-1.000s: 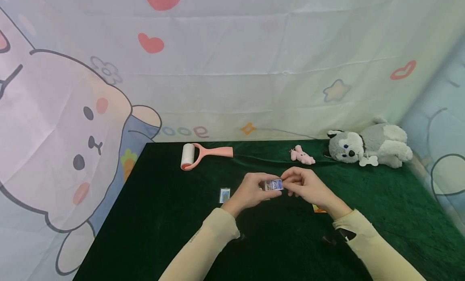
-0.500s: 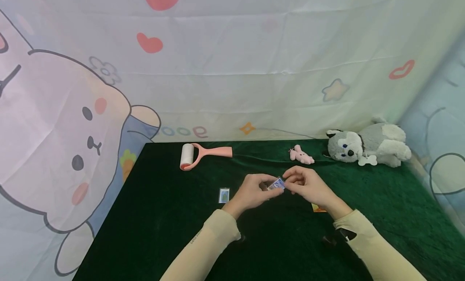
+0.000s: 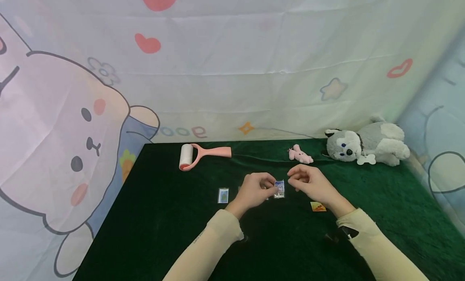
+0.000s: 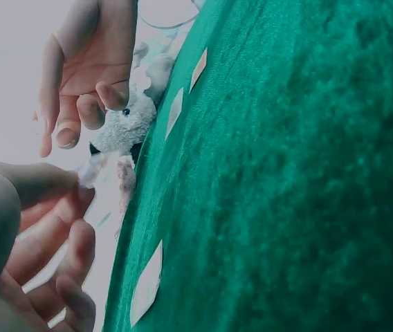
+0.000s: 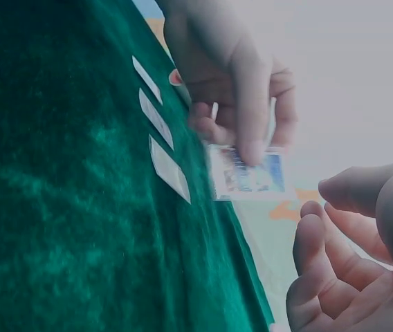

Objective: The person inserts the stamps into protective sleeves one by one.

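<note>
My left hand [image 3: 255, 191] pinches a small picture card in a clear sleeve [image 3: 279, 189] between thumb and fingers, above the green cloth. In the right wrist view the sleeved card [image 5: 262, 173] shows a blue picture, a little blurred. My right hand [image 3: 310, 185] is just right of the card, apart from it, its fingers loosely bent with nothing between them. A blue-green card [image 3: 223, 195] lies on the cloth left of my left hand. An orange and yellow card [image 3: 318, 206] lies by my right wrist. Another card [image 5: 156, 119] on the cloth is mostly hidden by my left hand in the head view.
Toward the back of the green cloth [image 3: 163, 216] lie a pink-handled lint roller [image 3: 214, 152] and a small pink plush toy [image 3: 300, 155]. A grey and white plush dog [image 3: 367, 143] lies at the back right. Behind the table hangs a printed curtain [image 3: 232, 71].
The sleeved card has turned from lying sideways to upright in my left hand. My right hand has moved away from its edge to the right, uncovering more of the orange card.
</note>
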`<control>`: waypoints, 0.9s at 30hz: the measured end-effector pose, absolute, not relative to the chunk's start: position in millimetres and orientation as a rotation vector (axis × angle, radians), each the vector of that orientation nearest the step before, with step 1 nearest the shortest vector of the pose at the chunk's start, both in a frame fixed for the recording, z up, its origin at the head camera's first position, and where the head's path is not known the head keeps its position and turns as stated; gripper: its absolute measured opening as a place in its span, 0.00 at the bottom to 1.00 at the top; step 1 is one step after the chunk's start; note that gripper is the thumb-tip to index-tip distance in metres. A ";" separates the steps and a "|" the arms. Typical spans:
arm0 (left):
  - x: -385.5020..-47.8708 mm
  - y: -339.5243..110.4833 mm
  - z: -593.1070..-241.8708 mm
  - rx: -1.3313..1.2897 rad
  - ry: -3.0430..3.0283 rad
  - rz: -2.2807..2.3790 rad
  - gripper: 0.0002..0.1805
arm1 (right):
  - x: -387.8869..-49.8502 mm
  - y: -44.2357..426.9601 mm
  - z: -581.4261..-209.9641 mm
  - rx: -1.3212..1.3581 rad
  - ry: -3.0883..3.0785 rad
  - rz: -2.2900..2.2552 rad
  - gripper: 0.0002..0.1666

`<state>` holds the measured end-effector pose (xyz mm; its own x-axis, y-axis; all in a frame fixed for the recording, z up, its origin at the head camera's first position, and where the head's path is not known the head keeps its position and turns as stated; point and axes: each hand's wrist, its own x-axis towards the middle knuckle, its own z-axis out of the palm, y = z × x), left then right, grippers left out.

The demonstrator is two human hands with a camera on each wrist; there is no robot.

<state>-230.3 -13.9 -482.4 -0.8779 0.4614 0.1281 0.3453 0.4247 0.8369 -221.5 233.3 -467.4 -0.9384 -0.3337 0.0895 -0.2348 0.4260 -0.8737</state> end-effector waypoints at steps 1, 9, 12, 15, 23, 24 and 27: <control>-230.6 -12.4 -482.7 0.696 2.562 1.432 0.07 | -221.2 235.0 -467.8 -0.500 2.573 -1.548 0.17; -233.6 3.0 -483.8 0.535 2.701 1.145 0.07 | -219.8 243.2 -469.9 -0.472 2.566 -1.560 0.18; -232.9 8.1 -485.5 0.496 2.745 1.065 0.07 | -218.8 243.7 -469.8 -0.469 2.572 -1.548 0.18; -232.8 13.0 -485.9 0.467 2.801 1.011 0.07 | -216.8 243.3 -467.9 -0.456 2.574 -1.539 0.18; -236.4 23.2 -485.7 0.418 2.922 0.904 0.09 | -215.8 242.4 -465.3 -0.470 2.558 -1.559 0.18; -236.8 23.9 -486.2 0.421 2.936 0.883 0.09 | -215.6 242.4 -465.3 -0.468 2.557 -1.560 0.18; -237.9 25.6 -489.1 0.438 2.961 0.822 0.12 | -214.6 243.0 -465.2 -0.457 2.560 -1.558 0.18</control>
<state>-237.9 25.6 -489.1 -0.9595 0.2791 0.0392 0.2593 0.8200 0.5103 -214.6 243.0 -465.2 -0.9486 -0.3105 0.0613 -0.1971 0.4280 -0.8820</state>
